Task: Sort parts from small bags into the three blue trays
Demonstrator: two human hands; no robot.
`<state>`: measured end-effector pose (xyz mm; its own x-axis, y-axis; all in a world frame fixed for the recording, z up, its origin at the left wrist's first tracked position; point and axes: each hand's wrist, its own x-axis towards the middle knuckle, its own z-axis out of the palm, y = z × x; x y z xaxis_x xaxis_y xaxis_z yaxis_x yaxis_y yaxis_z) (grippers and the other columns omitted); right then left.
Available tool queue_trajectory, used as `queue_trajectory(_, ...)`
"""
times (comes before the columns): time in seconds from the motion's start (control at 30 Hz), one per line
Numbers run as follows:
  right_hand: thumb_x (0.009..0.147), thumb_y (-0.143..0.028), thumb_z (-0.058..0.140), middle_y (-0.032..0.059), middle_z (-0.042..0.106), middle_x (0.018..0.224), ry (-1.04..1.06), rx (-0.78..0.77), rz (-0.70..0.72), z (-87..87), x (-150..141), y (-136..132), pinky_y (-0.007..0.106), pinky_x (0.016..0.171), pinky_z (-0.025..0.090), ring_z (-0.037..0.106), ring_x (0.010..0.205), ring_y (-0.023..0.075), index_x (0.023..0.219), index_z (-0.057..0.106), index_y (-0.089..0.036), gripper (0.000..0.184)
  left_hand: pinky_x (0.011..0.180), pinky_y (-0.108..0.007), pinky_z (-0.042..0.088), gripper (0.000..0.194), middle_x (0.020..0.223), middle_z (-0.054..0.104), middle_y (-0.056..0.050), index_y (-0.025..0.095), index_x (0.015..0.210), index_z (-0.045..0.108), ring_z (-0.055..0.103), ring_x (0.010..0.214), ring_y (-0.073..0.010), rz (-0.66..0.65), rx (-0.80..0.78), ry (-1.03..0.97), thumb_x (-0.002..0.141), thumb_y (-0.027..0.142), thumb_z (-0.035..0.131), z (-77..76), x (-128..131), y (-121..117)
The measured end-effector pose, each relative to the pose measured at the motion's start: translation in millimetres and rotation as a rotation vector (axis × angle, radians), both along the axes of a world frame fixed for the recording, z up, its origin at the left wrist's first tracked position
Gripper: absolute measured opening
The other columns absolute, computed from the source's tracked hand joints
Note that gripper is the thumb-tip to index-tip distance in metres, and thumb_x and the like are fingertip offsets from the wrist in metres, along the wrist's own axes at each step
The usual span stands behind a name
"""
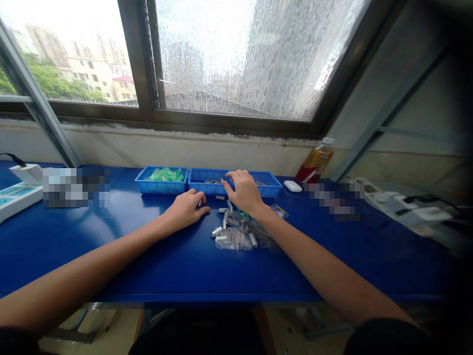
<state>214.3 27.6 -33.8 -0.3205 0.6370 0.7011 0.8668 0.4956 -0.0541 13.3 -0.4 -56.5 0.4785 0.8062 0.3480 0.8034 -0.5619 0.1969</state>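
Observation:
My left hand (185,209) rests low over the blue table, its fingers curled round a small whitish piece (200,202) that is mostly hidden. Over the front edge of a blue bin (207,189) hovers my right hand (244,193), thumb and fingers apart, with nothing visible between them. Small metallic parts (213,181) lie inside that bin. Between and below my hands are several small white-and-silver cylindrical pieces (217,231) and clear plastic bags (236,240) with thin copper-coloured parts inside. My right wrist covers part of this pile.
Another blue bin (160,187) holds green plastic bits (166,174). Right of the bins are a white rounded object (293,186) and a bottle (316,160) with a red-and-gold label. A white power strip (20,199) sits at left; metal frame posts (48,113) flank the table.

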Motion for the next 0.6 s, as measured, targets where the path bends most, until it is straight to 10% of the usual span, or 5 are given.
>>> queue_trajectory(0.33, 0.081, -0.026, 0.055, 0.0067, 0.061, 0.086, -0.120, -0.186, 0.423, -0.1, -10.2, -41.6, 0.033, 0.078, 0.039, 0.051, 0.083, 0.0189, 0.099, 0.057, -0.016, 0.021, 0.068, -0.028, 0.051, 0.024, 0.087, 0.056, -0.003, 0.017, 0.099, 0.047, 0.061, 0.070, -0.0127, -0.148, -0.281, -0.536, 0.077, 0.023, 0.055, 4.1, -11.9, -6.6)
queue_trajectory(0.6, 0.085, -0.024, 0.049, 0.0066, 0.060, 0.082, -0.150, -0.167, 0.425, -2.5, -16.6, -42.2, 0.030, 0.071, 0.038, 0.050, 0.077, 0.0176, 0.086, 0.057, -0.015, 0.012, 0.069, -0.027, 0.051, 0.022, 0.080, 0.057, -0.001, 0.015, 0.100, 0.044, 0.062, 0.070, -0.0119, -0.251, -0.456, -0.814, 0.082, 0.026, 0.051, 8.8, -4.0, -12.8)
